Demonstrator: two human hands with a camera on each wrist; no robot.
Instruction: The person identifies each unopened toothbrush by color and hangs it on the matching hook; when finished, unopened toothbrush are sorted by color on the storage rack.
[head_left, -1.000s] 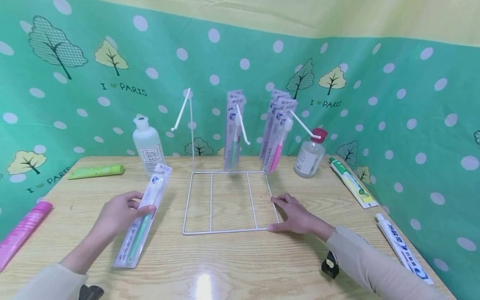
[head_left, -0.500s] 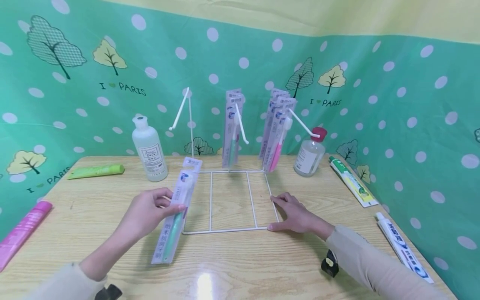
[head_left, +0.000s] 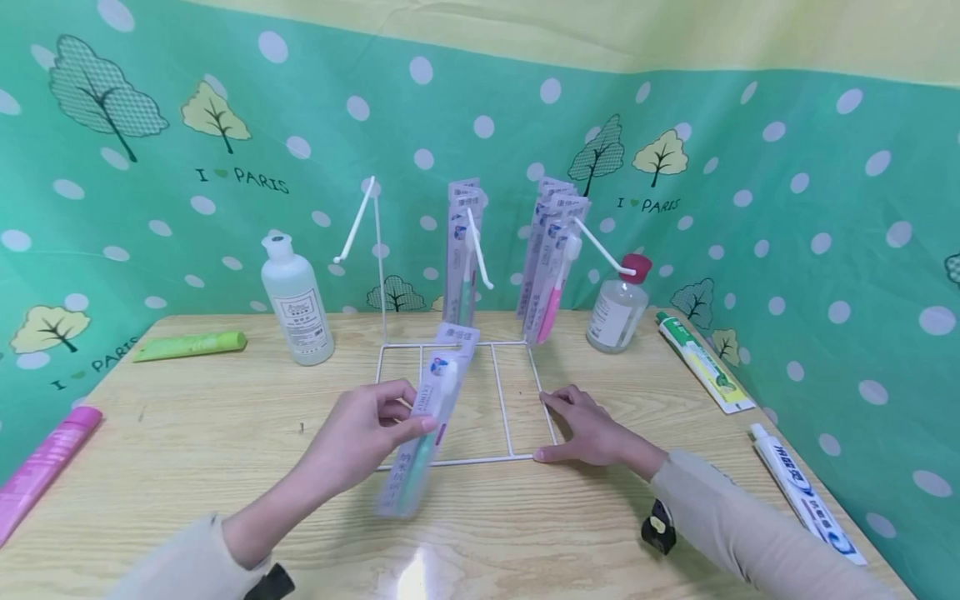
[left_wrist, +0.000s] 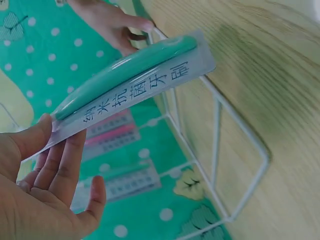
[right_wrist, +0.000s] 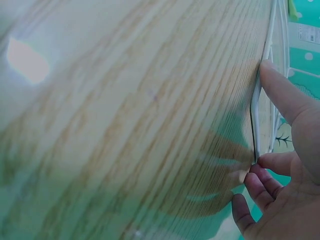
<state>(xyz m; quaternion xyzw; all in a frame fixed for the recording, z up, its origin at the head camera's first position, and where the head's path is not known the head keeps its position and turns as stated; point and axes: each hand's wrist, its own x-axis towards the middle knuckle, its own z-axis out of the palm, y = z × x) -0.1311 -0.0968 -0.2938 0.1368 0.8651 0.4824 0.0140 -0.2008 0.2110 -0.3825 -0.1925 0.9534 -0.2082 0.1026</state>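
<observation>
My left hand (head_left: 375, 429) pinches a packaged toothbrush (head_left: 431, 425) between thumb and fingers. Its handle is green inside a clear-and-lilac blister pack, tilted with the top leaning right. In the head view the pack overlaps the base of a white wire rack (head_left: 510, 400), in front of its middle hook. My right hand (head_left: 588, 429) holds the rack's front right corner, thumb on the front bar and fingertips on the side bar. Packaged toothbrushes hang from the middle hook (head_left: 480, 250) and the right hook (head_left: 603, 247). The left hook (head_left: 354, 221) is bare.
A white pump-less bottle (head_left: 297, 304) stands left of the rack, a red-capped bottle (head_left: 618, 308) to its right. Toothpaste tubes, one green and yellow (head_left: 705, 362) and one white (head_left: 806, 496), lie at right. A lime tube (head_left: 191, 345) and a pink tube (head_left: 48, 467) lie at left.
My left hand has carried the packaged toothbrush rightward, from beside the white bottle to over the rack's base. My right hand has stayed at the rack's corner.
</observation>
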